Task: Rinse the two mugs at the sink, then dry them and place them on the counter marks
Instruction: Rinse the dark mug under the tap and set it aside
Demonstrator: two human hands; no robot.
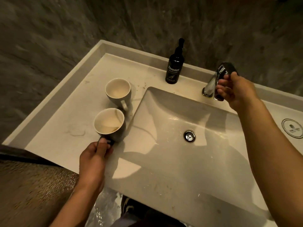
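Observation:
Two grey mugs with cream, stained insides stand upright on the counter left of the sink basin (172, 112). My left hand (94, 158) grips the handle of the near mug (109, 124). Just behind it stands the far mug (118, 90), its handle pointing toward me, touched by no hand. My right hand (234, 90) is curled round the lever of the chrome tap (213, 82) at the basin's back right. No water is visible running from the spout. A round printed mark (292, 128) sits on the counter at the far right.
A black hand wash bottle (174, 68) stands at the back between the mugs and the tap. The chrome drain (189, 136) is in the basin's middle. A raised ledge borders the counter (65, 112) against the grey stone wall. Floor shows lower left.

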